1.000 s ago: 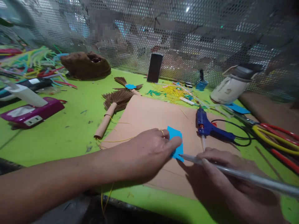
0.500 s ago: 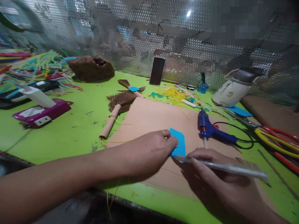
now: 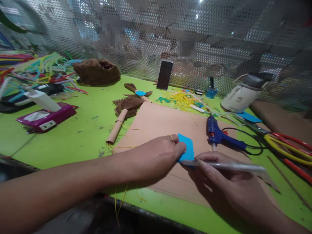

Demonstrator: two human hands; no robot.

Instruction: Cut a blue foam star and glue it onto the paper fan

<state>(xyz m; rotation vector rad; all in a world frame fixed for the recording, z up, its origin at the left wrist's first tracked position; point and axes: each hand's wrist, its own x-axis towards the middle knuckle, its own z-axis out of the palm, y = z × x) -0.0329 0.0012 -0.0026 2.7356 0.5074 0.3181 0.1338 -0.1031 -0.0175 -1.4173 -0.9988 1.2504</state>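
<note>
Currently, head view | your left hand [image 3: 158,156] is pinching blue paper [image 3: 188,146] over the brown sheet [image 3: 165,120], toward the counter [image 3: 84,118]'s near edge | your right hand [image 3: 230,178] is pinching a pen [image 3: 241,167], its tip at the paper.

the left hand [image 3: 161,154] hides part of the blue card [image 3: 187,148]; the right hand [image 3: 226,182] covers part of the pen [image 3: 234,166]. whether the pen's tip touches the card is too small to tell. the left edge cuts off the left forearm [image 3: 73,183], the right edge the red handles [image 3: 296,169]. shapes behind the perforated screen [image 3: 146,39] are blurred.
</note>
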